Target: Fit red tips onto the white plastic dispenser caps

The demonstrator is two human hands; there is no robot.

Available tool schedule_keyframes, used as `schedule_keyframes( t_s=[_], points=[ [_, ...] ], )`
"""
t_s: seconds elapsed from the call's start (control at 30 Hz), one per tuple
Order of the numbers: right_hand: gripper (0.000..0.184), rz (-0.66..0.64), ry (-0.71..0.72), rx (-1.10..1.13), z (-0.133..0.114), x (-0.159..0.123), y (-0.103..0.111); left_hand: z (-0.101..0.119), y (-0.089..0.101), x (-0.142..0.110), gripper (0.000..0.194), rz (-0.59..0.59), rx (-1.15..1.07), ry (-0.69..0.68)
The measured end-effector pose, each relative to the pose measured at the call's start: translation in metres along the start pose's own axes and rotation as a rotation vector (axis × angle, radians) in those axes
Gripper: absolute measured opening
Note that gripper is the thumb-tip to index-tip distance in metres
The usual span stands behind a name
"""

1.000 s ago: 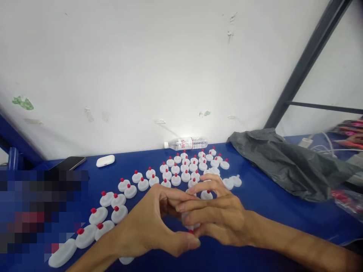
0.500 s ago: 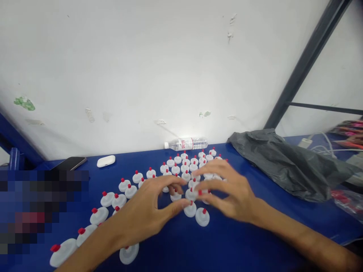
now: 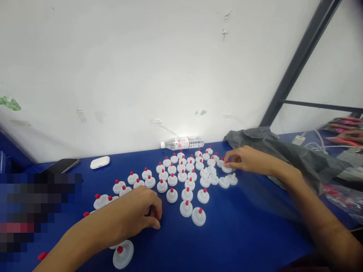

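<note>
Blue table under red-tipped white caps, bottle

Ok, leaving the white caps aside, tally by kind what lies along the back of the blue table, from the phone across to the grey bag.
Phone: 1
Earbud case: 1
Water bottle: 1
Grey bag: 1
Total: 4

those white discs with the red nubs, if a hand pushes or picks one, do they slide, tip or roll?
The white disc with a red nub sits on a broad flat base, so it probably slides on the smooth blue table rather than tipping. It looks like small, thin plastic: likely light and stiff. The right hand touches one at its fingertips; on edge, a round rim could roll.
</note>
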State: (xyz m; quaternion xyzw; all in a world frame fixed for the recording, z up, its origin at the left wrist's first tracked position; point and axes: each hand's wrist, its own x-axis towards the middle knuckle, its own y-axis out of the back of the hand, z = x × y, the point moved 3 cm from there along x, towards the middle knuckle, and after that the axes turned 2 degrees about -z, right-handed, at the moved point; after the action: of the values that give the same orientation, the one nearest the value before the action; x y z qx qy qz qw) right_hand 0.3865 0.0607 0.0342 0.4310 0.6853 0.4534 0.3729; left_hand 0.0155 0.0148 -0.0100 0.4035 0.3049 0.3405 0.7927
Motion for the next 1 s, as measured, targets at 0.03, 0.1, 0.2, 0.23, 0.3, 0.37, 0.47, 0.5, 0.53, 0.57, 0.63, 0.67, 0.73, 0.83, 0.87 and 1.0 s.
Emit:
schedule_keyframes(
  t_s=[0.03,0.1,0.2,0.23,0.3,0.37,0.47,0.5,0.53,0.57,0.63,0.67,0.73,0.83,0.87,1.0],
  points=[
    [0.031,-0.015,-0.001,0.012,0.001,0.001,-0.002,0.000,-0.001,0.001,0.008,0.003,0.003,-0.012],
    [0.034,-0.018,-0.008,0.036,0.000,0.001,-0.002,0.002,-0.002,0.002,0.006,0.010,0.008,-0.035],
    [0.038,0.025,-0.037,0.080,-0.002,-0.007,0.005,0.004,-0.003,0.003,0.006,0.034,0.017,-0.054],
    [0.038,0.025,-0.043,0.100,-0.003,-0.009,0.007,0.005,-0.003,0.003,0.006,0.042,0.022,-0.057],
    [0.038,-0.043,-0.049,0.132,-0.004,-0.013,0.005,0.007,-0.004,0.004,0.007,0.050,0.033,-0.062],
    [0.043,-0.179,-0.056,0.143,-0.003,-0.013,-0.003,0.010,-0.004,0.005,0.007,0.053,0.048,-0.063],
    [0.043,-0.285,-0.046,0.125,-0.003,-0.012,-0.013,0.014,-0.003,0.008,0.010,0.055,0.080,-0.064],
    [0.041,-0.284,-0.033,0.118,-0.003,-0.012,-0.013,0.015,-0.003,0.009,0.011,0.056,0.090,-0.065],
    [0.039,-0.270,-0.016,0.109,-0.004,-0.013,-0.011,0.016,-0.003,0.009,0.011,0.059,0.099,-0.066],
    [0.037,-0.250,0.001,0.104,-0.004,-0.015,-0.008,0.017,-0.003,0.010,0.011,0.062,0.106,-0.067],
    [0.035,-0.194,0.013,0.114,-0.006,-0.020,0.000,0.016,-0.003,0.010,0.009,0.071,0.117,-0.072],
    [0.035,-0.152,0.019,0.131,-0.008,-0.022,0.004,0.015,-0.003,0.010,0.010,0.074,0.121,-0.079],
    [0.036,-0.041,0.069,0.179,-0.015,-0.024,0.010,0.014,-0.004,0.010,0.013,0.078,0.127,-0.103],
    [0.035,0.167,0.241,0.193,-0.037,-0.021,0.004,0.013,-0.004,0.009,0.014,0.102,0.130,-0.150],
    [0.034,0.251,0.309,0.167,-0.047,-0.019,-0.002,0.014,-0.004,0.007,0.013,0.124,0.129,-0.166],
    [0.028,0.560,0.642,0.002,-0.091,-0.019,-0.034,0.020,-0.001,0.002,0.010,0.274,0.100,-0.246]
  ],
)
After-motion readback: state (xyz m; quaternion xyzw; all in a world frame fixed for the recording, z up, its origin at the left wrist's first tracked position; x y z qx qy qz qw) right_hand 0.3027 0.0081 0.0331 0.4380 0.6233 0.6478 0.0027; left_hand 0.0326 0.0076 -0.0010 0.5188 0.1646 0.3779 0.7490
